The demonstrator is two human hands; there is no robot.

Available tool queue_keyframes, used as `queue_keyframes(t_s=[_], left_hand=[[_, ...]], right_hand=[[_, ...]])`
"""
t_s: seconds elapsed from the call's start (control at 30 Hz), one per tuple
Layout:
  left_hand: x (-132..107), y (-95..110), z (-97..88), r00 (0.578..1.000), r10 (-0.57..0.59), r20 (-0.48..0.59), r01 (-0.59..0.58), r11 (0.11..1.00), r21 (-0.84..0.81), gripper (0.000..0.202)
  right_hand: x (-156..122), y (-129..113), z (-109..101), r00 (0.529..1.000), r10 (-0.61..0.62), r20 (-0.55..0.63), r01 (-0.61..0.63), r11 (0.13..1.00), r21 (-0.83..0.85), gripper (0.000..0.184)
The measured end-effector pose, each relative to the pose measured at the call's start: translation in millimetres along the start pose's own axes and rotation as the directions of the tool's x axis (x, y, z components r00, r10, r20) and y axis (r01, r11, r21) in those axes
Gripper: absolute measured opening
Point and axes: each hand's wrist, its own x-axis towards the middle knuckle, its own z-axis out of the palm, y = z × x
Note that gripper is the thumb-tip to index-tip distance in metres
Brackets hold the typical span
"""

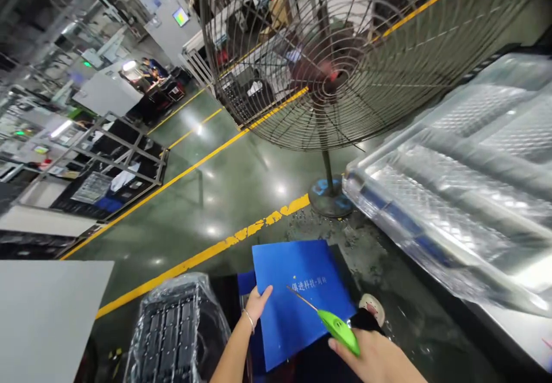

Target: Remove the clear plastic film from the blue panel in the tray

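Gripping its near left edge, the blue board [302,297] is held by the left hand [257,303]; a green tool [338,328] is clasped in the right hand [371,354].

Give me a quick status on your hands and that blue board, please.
Left hand grips blue board by its left edge. Right hand holds green-handled tool, tip over the board. Fan stand on floor beyond, apart.

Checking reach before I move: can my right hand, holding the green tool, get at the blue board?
Probably yes: the right hand holds the green tool over the blue board, nothing between.
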Motion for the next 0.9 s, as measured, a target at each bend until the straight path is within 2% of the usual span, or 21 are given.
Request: queue_keyframes(t_s=[0.07, 0.13, 0.27, 0.43, 0.63, 0.77, 0.9], left_hand=[[-8.1, -10.6, -3.7, 1.0, -0.013, -0.005, 0.013, 1.0, -0.018, 0.076], [-13.9, -19.0, -6.1, 0.999, -0.036, -0.023, 0.035, 0.998, -0.046, 0.075], [-21.4, -29.6, -12.9, 0.993, -0.11, -0.042, 0.104, 0.986, -0.133, 0.073], [-33.3, -37.0, -18.9, 0.978, -0.196, -0.065, 0.175, 0.952, -0.25, 0.063], [-45.4, -41.7, -28.3, 0.935, -0.328, -0.131, 0.266, 0.899, -0.347, 0.029], [-52.2, -42.8, -42.2, 0.901, -0.399, -0.173, 0.311, 0.87, -0.383, 0.026], [-59.9, -39.8, -50.0, 0.884, -0.417, -0.211, 0.31, 0.861, -0.403, 0.028]], right_hand=[[8.5, -12.5, -1.7, 0.999, -0.014, 0.033, 0.019, 0.987, -0.158, 0.041], [15.7, -8.0, -2.7, 1.0, -0.005, 0.027, 0.01, 0.98, -0.196, 0.038], [33.2, 27.0, -10.2, 0.992, 0.092, 0.087, -0.078, 0.986, -0.148, 0.041], [47.7, 64.6, -31.6, 0.974, 0.2, 0.107, -0.189, 0.977, -0.099, 0.045], [36.5, 104.0, -42.9, 0.938, 0.303, 0.168, -0.307, 0.952, -0.007, 0.053], [21.0, 128.7, -39.4, 0.917, 0.356, 0.177, -0.37, 0.928, 0.051, 0.054], [12.9, 146.5, -33.0, 0.898, 0.392, 0.2, -0.415, 0.906, 0.088, 0.053]])
